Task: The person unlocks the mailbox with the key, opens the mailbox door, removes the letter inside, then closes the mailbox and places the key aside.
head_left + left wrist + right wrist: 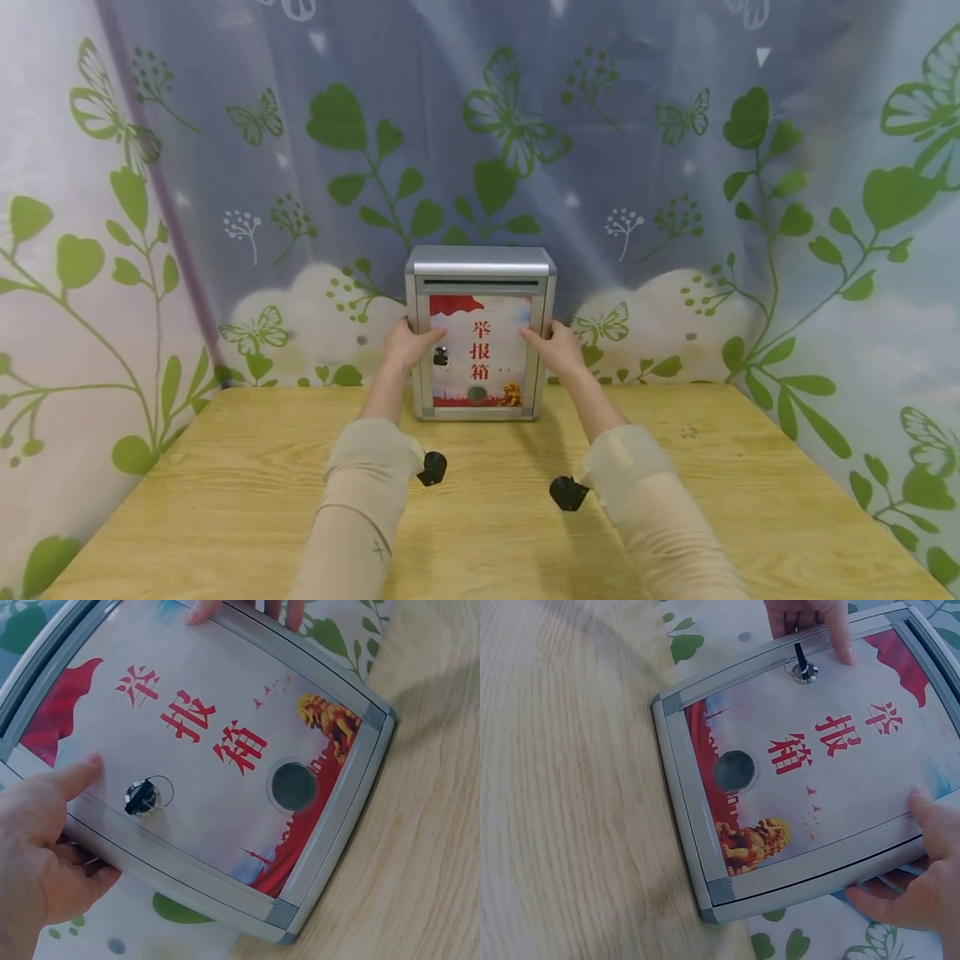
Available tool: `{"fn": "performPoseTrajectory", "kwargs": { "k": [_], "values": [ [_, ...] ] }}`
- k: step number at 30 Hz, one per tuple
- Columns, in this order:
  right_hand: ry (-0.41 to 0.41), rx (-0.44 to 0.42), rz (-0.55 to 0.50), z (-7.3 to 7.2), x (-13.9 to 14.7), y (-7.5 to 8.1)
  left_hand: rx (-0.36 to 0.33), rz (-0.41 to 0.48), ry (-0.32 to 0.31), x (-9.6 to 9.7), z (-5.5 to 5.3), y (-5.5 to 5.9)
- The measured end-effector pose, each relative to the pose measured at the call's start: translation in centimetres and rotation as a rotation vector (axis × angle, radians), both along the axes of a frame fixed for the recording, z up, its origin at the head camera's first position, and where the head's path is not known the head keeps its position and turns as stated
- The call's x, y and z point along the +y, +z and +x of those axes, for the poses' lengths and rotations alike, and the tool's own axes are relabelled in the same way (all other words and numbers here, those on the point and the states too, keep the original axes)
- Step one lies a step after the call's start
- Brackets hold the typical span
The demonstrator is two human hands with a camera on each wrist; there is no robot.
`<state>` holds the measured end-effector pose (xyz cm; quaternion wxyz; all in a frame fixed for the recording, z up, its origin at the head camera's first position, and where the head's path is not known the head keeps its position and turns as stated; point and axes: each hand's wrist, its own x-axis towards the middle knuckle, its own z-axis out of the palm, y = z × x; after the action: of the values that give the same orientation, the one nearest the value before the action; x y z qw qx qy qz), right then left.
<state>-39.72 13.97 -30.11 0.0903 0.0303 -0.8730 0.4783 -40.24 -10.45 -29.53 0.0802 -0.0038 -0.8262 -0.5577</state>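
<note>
Item examined: one silver-framed metal box (491,333), upright at the rear of the wood-grain desk (480,525), near the middle of its width, its front facing the wearer. Whether the base bears fully on the surface cannot be confirmed.

The left hand (407,343) grips the box by its left side, thumb laid on the front panel just beside the lock (153,796). The right hand (559,347) grips the opposite side at about the same height, its thumb likewise on the panel. A black-headed key (139,797) is seated in the lock, with a ring (172,793) attached.

The panel carries red characters (480,350) in a vertical column, a round window (293,787) below them and a golden lion (330,721) in the lower right corner. A dark slot (480,282) runs across the top. Behind the desk hangs a curtain (427,75) printed with green leaves and butterflies
</note>
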Motion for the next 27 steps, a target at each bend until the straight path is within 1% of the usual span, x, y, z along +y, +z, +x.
{"fn": "performPoseTrajectory", "kwargs": {
  "k": [2,7,13,18,27],
  "values": [
    [-0.001,0.0,-0.031,-0.1,-0.1,-0.1,-0.001,-0.005,-0.004,-0.1,0.1,0.2],
    [-0.024,0.02,-0.062,-0.3,-0.2,-0.4,0.002,0.01,-0.007,-0.1,0.2,0.3],
    [-0.034,0.05,-0.048,-0.3,-0.2,-0.6,-0.005,0.006,-0.003,-0.4,0.2,0.2],
    [-0.042,0.079,-0.015,-0.2,0.0,-0.9,-0.016,-0.003,-0.008,-0.4,0.2,0.1],
    [-0.046,0.106,-0.011,-0.1,0.0,-1.1,0.007,0.005,-0.006,-0.5,0.4,-0.1]
  ]
}}
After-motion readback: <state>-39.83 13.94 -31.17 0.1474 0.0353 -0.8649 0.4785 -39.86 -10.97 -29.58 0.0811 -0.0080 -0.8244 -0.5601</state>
